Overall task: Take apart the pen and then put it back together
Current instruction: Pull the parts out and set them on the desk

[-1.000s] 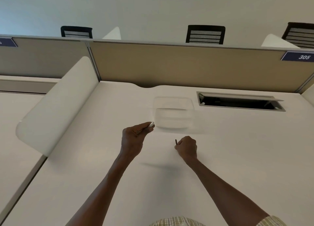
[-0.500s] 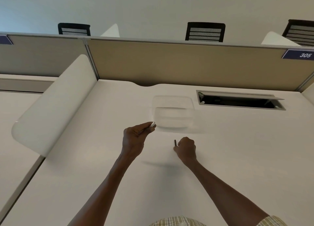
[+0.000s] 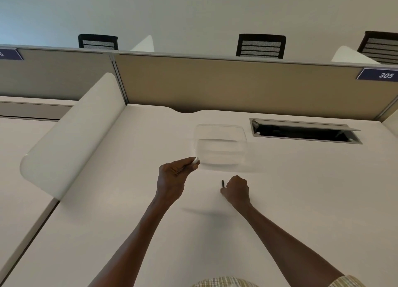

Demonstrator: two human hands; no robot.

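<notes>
My left hand (image 3: 173, 176) is raised over the desk and grips a white pen part (image 3: 195, 160), whose pale tip sticks out past the fingers toward the clear container. My right hand (image 3: 236, 189) is curled lower and to the right, close to the desk, holding a thin dark pen piece (image 3: 223, 183) that points upward out of the fist. The two hands are apart, with a gap of bare desk between them. Most of each pen part is hidden inside the hands.
A clear plastic container (image 3: 220, 148) stands on the white desk (image 3: 301, 189) just beyond my left hand. An open cable hatch (image 3: 303, 132) lies at the back right. A curved white divider (image 3: 71, 135) rises on the left, a tan partition (image 3: 237, 86) behind.
Both hands keep their grips and hardly move; the left hand has crept slightly toward the container. The view has shifted a little.
</notes>
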